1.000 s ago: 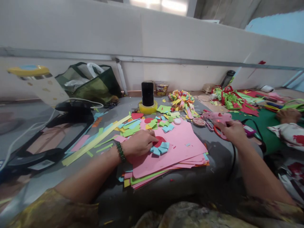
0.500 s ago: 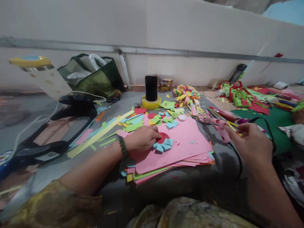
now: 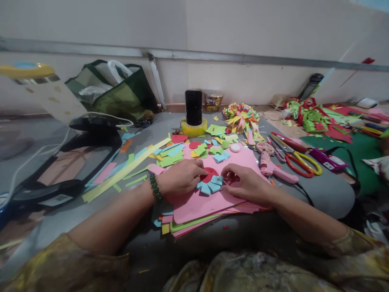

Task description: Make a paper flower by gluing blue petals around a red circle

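A red paper circle with light blue folded pieces along its lower and right edge lies on a stack of pink sheets. My left hand rests on the circle's left side, its fingers bent together and the tips pressing the paper down. At the circle's right edge is my right hand, thumb and fingers curled close to the blue pieces; what they may hold is too small to make out. A pink glue gun lies right of the stack.
Scissors with red and yellow handles lie on the right near a purple device. Behind the stack, a phone stands in a yellow tape roll. Paper strips and a black frame are at left.
My right hand has let go of the pink glue gun, which now lies on the table, and has moved left to the red circle. My left hand has stayed on the circle.
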### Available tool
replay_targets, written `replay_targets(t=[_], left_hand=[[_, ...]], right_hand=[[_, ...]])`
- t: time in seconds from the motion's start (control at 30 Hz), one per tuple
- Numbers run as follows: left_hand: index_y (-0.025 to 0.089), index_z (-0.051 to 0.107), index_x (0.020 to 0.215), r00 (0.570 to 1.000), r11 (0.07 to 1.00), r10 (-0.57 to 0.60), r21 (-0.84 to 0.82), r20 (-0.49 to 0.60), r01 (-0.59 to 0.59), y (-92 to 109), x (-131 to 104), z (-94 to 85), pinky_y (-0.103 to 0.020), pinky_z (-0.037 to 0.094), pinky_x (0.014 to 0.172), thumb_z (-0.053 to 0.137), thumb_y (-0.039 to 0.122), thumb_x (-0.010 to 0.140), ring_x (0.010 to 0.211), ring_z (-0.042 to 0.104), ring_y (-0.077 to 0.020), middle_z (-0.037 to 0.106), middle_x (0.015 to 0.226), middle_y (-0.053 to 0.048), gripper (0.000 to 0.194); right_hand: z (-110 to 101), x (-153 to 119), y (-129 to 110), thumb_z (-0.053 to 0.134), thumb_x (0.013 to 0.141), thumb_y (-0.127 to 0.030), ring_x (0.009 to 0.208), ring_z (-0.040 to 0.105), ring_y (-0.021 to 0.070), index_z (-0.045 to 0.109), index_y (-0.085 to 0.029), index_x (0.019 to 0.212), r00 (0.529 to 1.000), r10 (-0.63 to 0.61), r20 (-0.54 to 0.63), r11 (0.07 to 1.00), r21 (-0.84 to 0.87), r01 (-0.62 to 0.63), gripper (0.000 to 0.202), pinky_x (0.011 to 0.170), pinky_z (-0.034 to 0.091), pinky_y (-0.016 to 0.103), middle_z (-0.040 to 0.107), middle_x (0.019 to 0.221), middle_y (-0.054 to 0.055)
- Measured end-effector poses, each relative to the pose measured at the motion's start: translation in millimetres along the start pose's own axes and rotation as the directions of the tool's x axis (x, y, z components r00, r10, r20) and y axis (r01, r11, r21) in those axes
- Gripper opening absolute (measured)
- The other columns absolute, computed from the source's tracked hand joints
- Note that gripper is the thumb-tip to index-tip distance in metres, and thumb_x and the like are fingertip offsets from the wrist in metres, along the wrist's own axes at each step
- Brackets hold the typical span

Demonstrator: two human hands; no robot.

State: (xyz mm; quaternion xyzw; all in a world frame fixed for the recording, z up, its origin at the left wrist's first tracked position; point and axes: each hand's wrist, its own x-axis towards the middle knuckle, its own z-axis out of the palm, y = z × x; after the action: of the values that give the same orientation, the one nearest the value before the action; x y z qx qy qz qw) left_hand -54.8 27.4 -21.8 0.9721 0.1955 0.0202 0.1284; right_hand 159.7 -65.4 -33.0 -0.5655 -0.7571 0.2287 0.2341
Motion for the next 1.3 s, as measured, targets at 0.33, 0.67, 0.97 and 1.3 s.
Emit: replay_targets(t=[0.33, 0.67, 0.97, 1.3], left_hand=[[0.023, 0.073, 0.097, 0.999, 1.0, 0.0, -0.013, 0.036, 0.001, 3, -1, -4.3, -0.031, 0.046, 0.086, 0.039, 0.009, 0.08, 0.093, 0.062, -0.0206, 0.069, 0.104, -0.006, 0.04], [0.023, 0.074, 0.098, 0.999, 1.0, -0.003, 0.031, 0.048, 0.001, 3, -1, -2.4, -0.031, 0.046, 0.082, 0.04, 0.011, 0.082, 0.092, 0.062, -0.0205, 0.068, 0.102, -0.007, 0.039], [0.023, 0.074, 0.095, 0.998, 0.999, -0.042, -0.001, 0.05, 0.042, 4, -2, -1.9, -0.031, 0.046, 0.081, 0.042, 0.01, 0.082, 0.09, 0.061, -0.0199, 0.067, 0.1, -0.006, 0.037], [0.024, 0.074, 0.095, 1.0, 1.0, 0.003, -0.012, 0.021, -0.003, 1, -3, -1.4, -0.029, 0.047, 0.079, 0.042, 0.013, 0.084, 0.087, 0.061, -0.0192, 0.065, 0.095, -0.006, 0.036]], right_hand=[[4, 2, 9, 0.059, 0.082, -0.016, 0.073, 0.062, 0.0136, 0.067, -0.017, 0.093, 0.973, -0.225, -0.051, 0.974, -0.047, 0.223, 0.014, 0.069, 0.051, 0.025, 0.067, 0.087, 0.006], [4, 2, 14, 0.056, 0.085, -0.017, 0.081, 0.064, 0.0153, 0.069, -0.017, 0.101, 0.955, -0.294, -0.038, 0.956, -0.034, 0.293, 0.021, 0.075, 0.052, 0.027, 0.066, 0.096, 0.009], [-10, 8, 1, 0.048, 0.082, -0.007, 0.09, 0.052, 0.0224, 0.071, -0.019, 0.109, 0.916, -0.361, 0.177, 0.853, -0.333, 0.401, 0.037, 0.075, 0.048, 0.035, 0.06, 0.098, 0.011], [-12, 15, -1, 0.046, 0.086, -0.009, 0.079, 0.052, 0.0221, 0.07, -0.017, 0.101, 0.868, -0.472, 0.152, 0.793, -0.356, 0.494, 0.03, 0.071, 0.045, 0.035, 0.061, 0.089, 0.011]])
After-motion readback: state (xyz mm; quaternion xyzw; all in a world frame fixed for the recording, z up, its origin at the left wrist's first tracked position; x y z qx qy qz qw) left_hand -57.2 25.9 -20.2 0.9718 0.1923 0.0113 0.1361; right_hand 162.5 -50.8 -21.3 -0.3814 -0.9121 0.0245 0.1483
